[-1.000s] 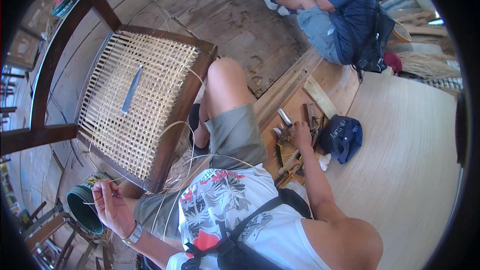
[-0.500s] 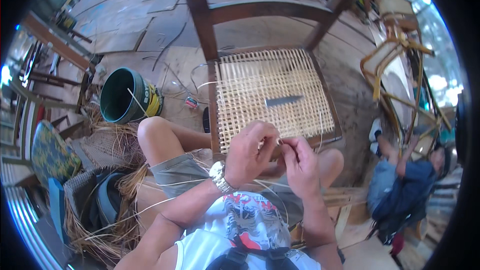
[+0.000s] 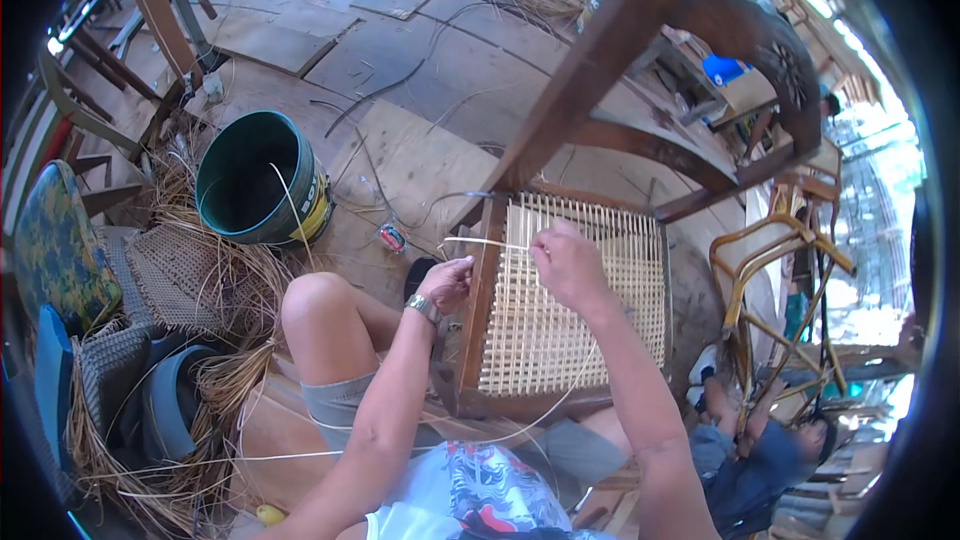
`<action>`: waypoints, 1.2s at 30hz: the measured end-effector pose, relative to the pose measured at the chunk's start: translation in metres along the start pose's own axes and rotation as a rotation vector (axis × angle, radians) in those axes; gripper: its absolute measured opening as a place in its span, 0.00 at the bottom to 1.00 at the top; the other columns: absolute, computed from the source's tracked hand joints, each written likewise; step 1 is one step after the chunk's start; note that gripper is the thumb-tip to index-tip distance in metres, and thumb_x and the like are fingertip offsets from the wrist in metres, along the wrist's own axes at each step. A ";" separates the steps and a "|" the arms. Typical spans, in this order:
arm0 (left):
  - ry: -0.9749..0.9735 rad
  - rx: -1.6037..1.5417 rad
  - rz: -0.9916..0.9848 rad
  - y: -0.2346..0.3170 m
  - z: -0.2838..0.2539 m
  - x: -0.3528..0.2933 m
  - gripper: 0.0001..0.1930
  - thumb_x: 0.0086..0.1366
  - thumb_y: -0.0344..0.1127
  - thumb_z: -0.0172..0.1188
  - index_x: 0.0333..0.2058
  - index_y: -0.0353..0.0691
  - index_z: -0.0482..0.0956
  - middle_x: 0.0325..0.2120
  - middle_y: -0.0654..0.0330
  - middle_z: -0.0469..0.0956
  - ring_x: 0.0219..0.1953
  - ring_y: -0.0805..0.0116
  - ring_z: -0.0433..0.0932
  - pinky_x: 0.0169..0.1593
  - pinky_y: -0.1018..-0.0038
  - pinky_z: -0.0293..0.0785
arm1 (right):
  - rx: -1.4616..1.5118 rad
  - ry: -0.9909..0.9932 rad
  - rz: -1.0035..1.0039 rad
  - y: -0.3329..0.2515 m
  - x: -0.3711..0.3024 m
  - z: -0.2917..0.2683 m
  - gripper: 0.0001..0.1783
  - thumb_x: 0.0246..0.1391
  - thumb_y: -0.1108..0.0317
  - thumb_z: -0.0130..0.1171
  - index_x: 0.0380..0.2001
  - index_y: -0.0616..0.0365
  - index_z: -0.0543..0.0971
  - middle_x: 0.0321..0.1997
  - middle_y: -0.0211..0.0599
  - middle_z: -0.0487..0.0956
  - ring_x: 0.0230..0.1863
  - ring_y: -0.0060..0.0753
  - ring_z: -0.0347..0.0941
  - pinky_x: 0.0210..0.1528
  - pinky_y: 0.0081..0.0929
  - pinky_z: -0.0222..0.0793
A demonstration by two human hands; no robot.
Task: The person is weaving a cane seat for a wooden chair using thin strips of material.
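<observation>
A dark wooden chair (image 3: 481,305) with a woven cane seat (image 3: 545,345) stands tilted in front of my knees. My right hand (image 3: 568,265) is over the upper left of the weave, fingers pinched on a pale cane strand (image 3: 485,241). That strand crosses the left rail, and its loose end sticks out beyond it. Just outside this rail is my left hand (image 3: 447,285), fingers curled closed; what they hold, if anything, is hidden. Another long strand (image 3: 290,456) runs across my lap toward the seat. The knife seen earlier on the weave is not clearly visible.
A dark green bucket (image 3: 318,202) with a strand in it stands left, by a small red can (image 3: 392,238). Bundles of loose fibre (image 3: 240,385) lie beside my left leg. At right are a rattan chair frame (image 3: 745,270) and another person (image 3: 760,465) seated low.
The chair appears turned and tilted, farther right in view. My hands have separated: the right has moved up over the weave, the left to the left rail.
</observation>
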State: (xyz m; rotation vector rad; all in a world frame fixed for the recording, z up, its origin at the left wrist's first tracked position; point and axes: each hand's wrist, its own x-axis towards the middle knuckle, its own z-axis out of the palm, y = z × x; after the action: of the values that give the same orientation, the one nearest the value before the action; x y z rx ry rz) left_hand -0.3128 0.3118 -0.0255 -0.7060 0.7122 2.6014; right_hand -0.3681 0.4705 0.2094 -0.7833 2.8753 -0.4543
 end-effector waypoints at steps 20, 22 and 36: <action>-0.257 -0.163 -0.147 -0.024 0.012 -0.001 0.18 0.68 0.49 0.60 0.48 0.43 0.77 0.34 0.65 0.82 0.32 0.73 0.82 0.34 0.71 0.82 | -0.207 0.014 -0.255 -0.013 0.028 0.000 0.05 0.52 0.73 0.58 0.25 0.61 0.75 0.32 0.43 0.71 0.34 0.45 0.76 0.38 0.41 0.73; -0.298 -0.188 -0.190 -0.029 0.010 -0.002 0.19 0.67 0.51 0.61 0.45 0.42 0.79 0.32 0.64 0.83 0.31 0.73 0.82 0.35 0.72 0.82 | -0.234 0.018 -0.265 -0.014 0.027 0.001 0.03 0.51 0.72 0.61 0.28 0.60 0.78 0.32 0.41 0.72 0.35 0.46 0.75 0.38 0.40 0.72; -0.355 -0.390 0.010 -0.025 0.028 -0.007 0.13 0.70 0.37 0.56 0.51 0.43 0.75 0.37 0.66 0.81 0.35 0.78 0.81 0.39 0.78 0.80 | -0.296 -0.007 -0.319 -0.026 0.029 -0.003 0.04 0.50 0.72 0.60 0.27 0.59 0.76 0.31 0.40 0.71 0.33 0.45 0.75 0.36 0.39 0.73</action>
State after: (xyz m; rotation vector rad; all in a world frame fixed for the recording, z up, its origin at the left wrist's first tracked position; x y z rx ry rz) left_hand -0.3063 0.3460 -0.0101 -0.3201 0.1031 2.7969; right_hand -0.3815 0.4354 0.2191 -1.2970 2.8534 -0.0510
